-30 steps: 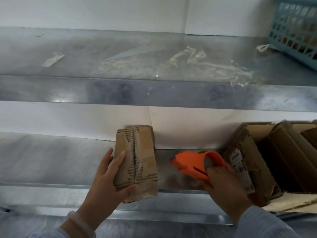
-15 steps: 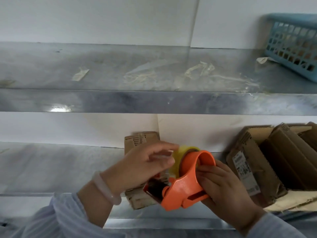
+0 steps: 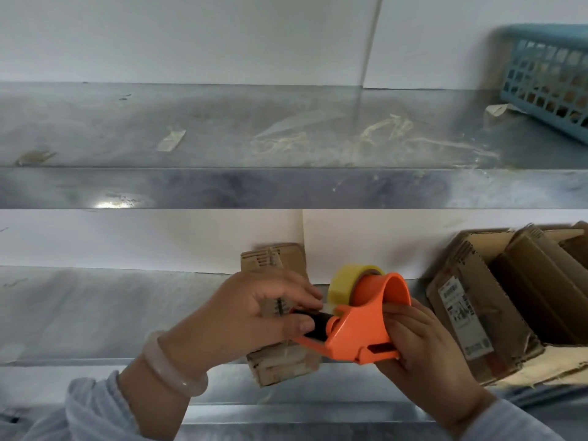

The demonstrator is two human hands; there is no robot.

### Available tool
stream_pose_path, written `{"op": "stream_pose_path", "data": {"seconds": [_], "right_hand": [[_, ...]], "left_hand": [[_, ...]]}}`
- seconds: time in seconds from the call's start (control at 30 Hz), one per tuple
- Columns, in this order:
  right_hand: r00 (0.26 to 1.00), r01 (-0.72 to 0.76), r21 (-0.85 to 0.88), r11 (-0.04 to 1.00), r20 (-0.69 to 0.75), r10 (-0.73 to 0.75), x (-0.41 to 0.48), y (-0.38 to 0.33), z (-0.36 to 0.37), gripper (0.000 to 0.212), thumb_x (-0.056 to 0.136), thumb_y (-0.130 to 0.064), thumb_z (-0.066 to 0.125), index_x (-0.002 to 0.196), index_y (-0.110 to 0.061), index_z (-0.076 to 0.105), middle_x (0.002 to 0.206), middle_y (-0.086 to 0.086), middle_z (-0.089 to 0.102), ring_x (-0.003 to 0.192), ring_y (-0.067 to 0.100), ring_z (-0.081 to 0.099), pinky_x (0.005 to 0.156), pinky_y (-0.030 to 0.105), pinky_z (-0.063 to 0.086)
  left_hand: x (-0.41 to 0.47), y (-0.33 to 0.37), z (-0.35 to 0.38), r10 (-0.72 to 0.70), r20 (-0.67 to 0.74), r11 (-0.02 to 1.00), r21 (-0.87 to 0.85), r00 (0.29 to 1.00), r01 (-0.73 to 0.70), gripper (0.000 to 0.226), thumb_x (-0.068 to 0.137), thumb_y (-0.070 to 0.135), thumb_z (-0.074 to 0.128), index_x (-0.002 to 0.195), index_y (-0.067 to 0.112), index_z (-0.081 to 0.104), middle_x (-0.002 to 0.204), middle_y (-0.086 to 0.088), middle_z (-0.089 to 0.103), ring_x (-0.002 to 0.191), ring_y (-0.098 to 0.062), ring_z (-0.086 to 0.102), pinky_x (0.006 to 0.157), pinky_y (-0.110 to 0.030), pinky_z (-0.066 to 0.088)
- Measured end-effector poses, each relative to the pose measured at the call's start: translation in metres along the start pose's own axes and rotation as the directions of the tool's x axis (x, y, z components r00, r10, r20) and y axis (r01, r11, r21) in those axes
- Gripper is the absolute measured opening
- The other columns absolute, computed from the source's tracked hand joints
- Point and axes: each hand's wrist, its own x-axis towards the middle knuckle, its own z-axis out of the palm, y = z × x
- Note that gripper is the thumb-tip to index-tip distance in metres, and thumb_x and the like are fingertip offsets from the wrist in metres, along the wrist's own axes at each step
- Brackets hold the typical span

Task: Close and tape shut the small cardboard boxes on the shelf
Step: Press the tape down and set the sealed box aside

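Since a second ago, the left hand (image 3: 254,316) has let go of the small brown cardboard box (image 3: 280,366) and moved to the orange plastic tape dispenser (image 3: 362,332), which the right hand (image 3: 423,354) has lifted off the shelf. Both hands now hold the dispenser in front of the box. The right hand's fingers curl around its handle end. The left hand's thumb and fingertips pinch its black front end; whether the tape's loose end is between them cannot be seen. A yellow roll of tape (image 3: 345,281) sits in the dispenser's round housing.

The small box stands on end at the front of the lower grey metal shelf (image 3: 95,313), mostly hidden behind the left hand, with its bottom end showing at the shelf's front lip.

To the right, just beside the right hand, a large open cardboard carton (image 3: 471,300) leans at an angle, packed with flattened cardboard pieces. It blocks that side of the lower shelf. To the left of the box, the lower shelf surface runs bare to the frame's edge.

Overhead, the upper grey metal shelf (image 3: 222,186) juts forward, limiting room above the hands. It carries scraps of clear tape (image 3: 171,140) and, at far right, a blue plastic lattice basket (image 3: 547,74).
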Motion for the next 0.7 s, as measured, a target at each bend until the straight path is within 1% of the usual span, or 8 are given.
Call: {"op": "stream_pose_path", "data": {"seconds": [0.1,0.2,0.3,0.43,0.47,0.53,0.6,0.7], "right_hand": [[0.999,-0.04,0.01,0.999,0.021,0.039,-0.004,0.001,0.003,0.03,0.078,-0.035,0.067,0.089,-0.007,0.073,0.098,0.005,0.073,0.1,0.018,0.063,0.092,0.038,0.047],[1.0,-0.018,0.028,0.999,-0.006,0.018,-0.002,-0.003,0.003,0.027,0.081,-0.035,0.065,0.092,-0.011,0.07,0.097,0.004,0.073,0.099,0.018,0.063,0.092,0.036,0.047],[0.999,0.004,0.043,0.999,-0.035,-0.002,0.0,-0.006,0.005,0.025,0.09,-0.038,0.058,0.096,-0.014,0.064,0.094,0.003,0.073,0.1,0.017,0.061,0.092,0.035,0.046],[0.998,-0.05,0.081,0.995,-0.04,0.053,0.0,-0.01,0.008,0.032,0.096,-0.047,0.05,0.098,-0.017,0.06,0.095,0.003,0.073,0.098,0.015,0.061,0.093,0.032,0.046],[0.997,-0.062,0.087,0.994,-0.04,0.066,0.001,-0.012,0.008,0.032,0.096,-0.049,0.051,0.097,-0.018,0.06,0.094,0.002,0.073,0.097,0.014,0.061,0.093,0.03,0.045],[0.996,-0.078,0.086,0.993,-0.034,0.081,0.003,-0.015,0.007,0.037,0.092,-0.05,0.057,0.089,-0.015,0.066,0.093,0.0,0.073,0.094,0.012,0.062,0.093,0.03,0.046],[0.997,-0.077,0.071,0.994,-0.017,0.078,0.004,-0.017,0.008,0.042,0.088,-0.052,0.063,0.081,-0.012,0.07,0.091,-0.003,0.073,0.09,0.011,0.064,0.094,0.032,0.047],[0.997,-0.083,0.055,0.995,0.001,0.084,0.003,-0.02,0.009,0.038,0.082,-0.05,0.072,0.078,-0.012,0.071,0.089,-0.005,0.073,0.09,0.012,0.067,0.096,0.038,0.048]], "left_hand": [[0.002,0.002,-0.002,0.03,-0.005,0.996,0.081,1.0,-0.029,0.028,0.08,0.044,0.065,0.108,0.042,0.067,0.103,0.028,0.069,0.099,0.003,0.064,0.083,-0.006,0.043],[0.002,0.0,-0.005,0.037,-0.019,0.993,0.115,0.999,-0.035,0.023,0.083,0.042,0.062,0.105,0.039,0.068,0.094,0.029,0.069,0.092,0.003,0.066,0.078,-0.006,0.044],[0.003,0.002,-0.006,0.077,-0.039,0.984,0.162,0.996,-0.07,0.019,0.085,0.039,0.061,0.102,0.037,0.069,0.09,0.03,0.069,0.089,0.004,0.066,0.076,-0.005,0.043],[0.004,0.007,-0.006,0.139,-0.08,0.966,0.23,0.987,-0.118,0.017,0.087,0.036,0.06,0.099,0.033,0.073,0.09,0.028,0.069,0.086,0.005,0.065,0.076,-0.005,0.043],[0.004,0.008,-0.007,0.148,-0.082,0.962,0.245,0.986,-0.124,0.018,0.088,0.036,0.06,0.099,0.033,0.073,0.091,0.027,0.07,0.086,0.005,0.065,0.076,-0.006,0.044],[0.006,0.01,-0.007,0.164,-0.074,0.953,0.268,0.984,-0.139,0.018,0.088,0.036,0.06,0.1,0.033,0.073,0.092,0.022,0.071,0.085,0.004,0.065,0.075,-0.011,0.047],[0.008,0.014,-0.006,0.177,-0.044,0.947,0.281,0.983,-0.158,0.018,0.09,0.036,0.06,0.099,0.031,0.074,0.091,0.02,0.071,0.084,0.003,0.066,0.074,-0.017,0.051],[0.012,0.019,-0.006,0.201,0.011,0.926,0.324,0.98,-0.193,0.019,0.092,0.037,0.059,0.099,0.03,0.075,0.089,0.019,0.07,0.084,0.003,0.064,0.073,-0.02,0.052]]}}
